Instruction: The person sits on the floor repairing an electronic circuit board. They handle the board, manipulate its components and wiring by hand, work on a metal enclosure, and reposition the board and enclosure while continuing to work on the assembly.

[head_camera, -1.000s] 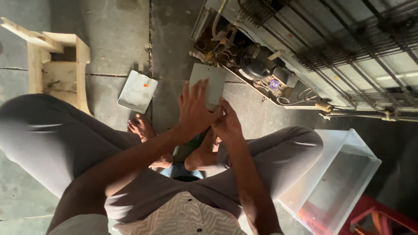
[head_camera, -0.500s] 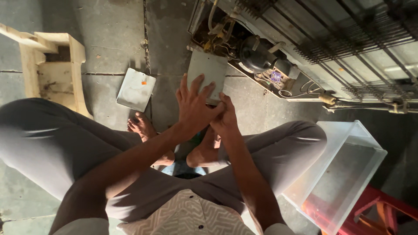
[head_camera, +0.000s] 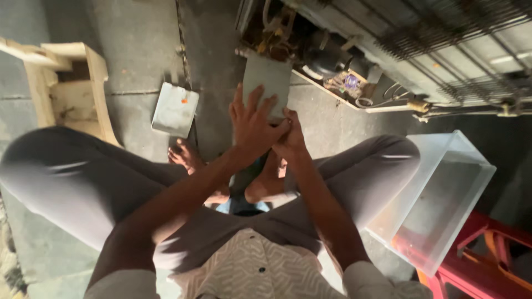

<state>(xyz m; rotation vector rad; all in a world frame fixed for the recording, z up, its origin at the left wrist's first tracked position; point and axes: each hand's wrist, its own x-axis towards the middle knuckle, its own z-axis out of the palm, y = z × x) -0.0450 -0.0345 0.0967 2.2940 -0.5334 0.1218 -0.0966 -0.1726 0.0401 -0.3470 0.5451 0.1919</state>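
Note:
I sit on the floor with knees spread, feet together below my hands. Both hands meet over a flat grey metal panel [head_camera: 267,82] that stands upright in front of me. My left hand [head_camera: 252,124] lies spread against the panel's lower face, fingers apart. My right hand [head_camera: 292,139] is pressed against the left hand's side, gripping the panel's lower edge. The panel's bottom part is hidden behind both hands.
An opened appliance back [head_camera: 343,72] with compressor, pipes and wiring lies ahead, its wire grille [head_camera: 460,33] at right. A small metal plate [head_camera: 175,109] lies on the concrete floor, a wooden frame [head_camera: 66,83] far left, a clear plastic bin [head_camera: 443,194] and red stool [head_camera: 487,260] at right.
The grey panel has risen further above my hands and stands more upright. My left fingers have spread wider across it. The view has shifted slightly.

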